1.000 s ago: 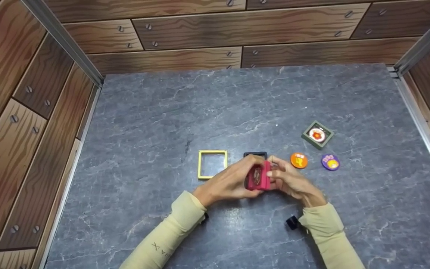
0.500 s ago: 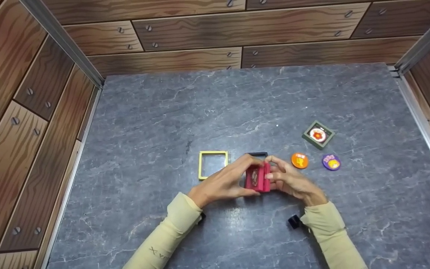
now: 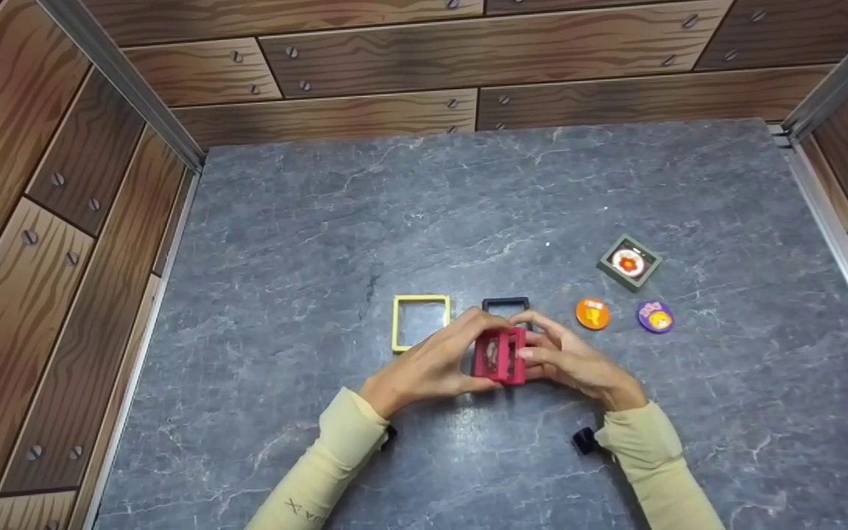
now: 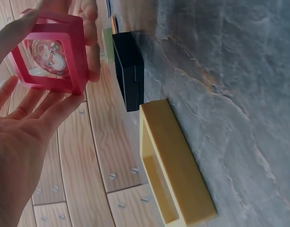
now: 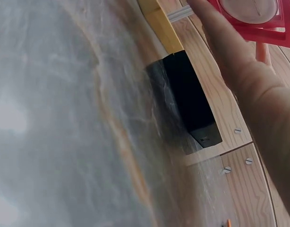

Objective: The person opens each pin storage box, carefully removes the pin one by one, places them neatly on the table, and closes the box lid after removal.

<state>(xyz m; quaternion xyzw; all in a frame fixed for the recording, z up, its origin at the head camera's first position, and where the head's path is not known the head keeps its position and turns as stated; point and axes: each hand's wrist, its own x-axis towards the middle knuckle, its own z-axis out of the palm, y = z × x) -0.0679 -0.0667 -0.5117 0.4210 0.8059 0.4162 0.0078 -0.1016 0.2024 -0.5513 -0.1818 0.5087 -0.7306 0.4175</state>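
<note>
Between both hands, held up over the table, is a red square display case (image 3: 501,357), its two frame halves swung apart at an angle. A round badge (image 4: 49,59) with a snowman-like picture sits in its clear window. The pale back of the badge (image 5: 251,9) shows in the right wrist view. My left hand (image 3: 431,361) grips the case from the left, thumb on the near edge and fingers on the far edge. From the right, my right hand (image 3: 578,364) pinches the other half. A black case (image 3: 506,303) lies just beyond the hands, partly covered.
A yellow square case (image 3: 394,324) lies left of the black one, its corner behind my left hand. To the right are an orange round badge (image 3: 592,313), a purple badge (image 3: 656,316) and a green case (image 3: 630,263) with a flower-patterned badge inside. Wood-patterned walls surround the table.
The red case has moved slightly left and toward me, and its halves now stand wider apart. Both hands keep hold of it. More of the black case shows.
</note>
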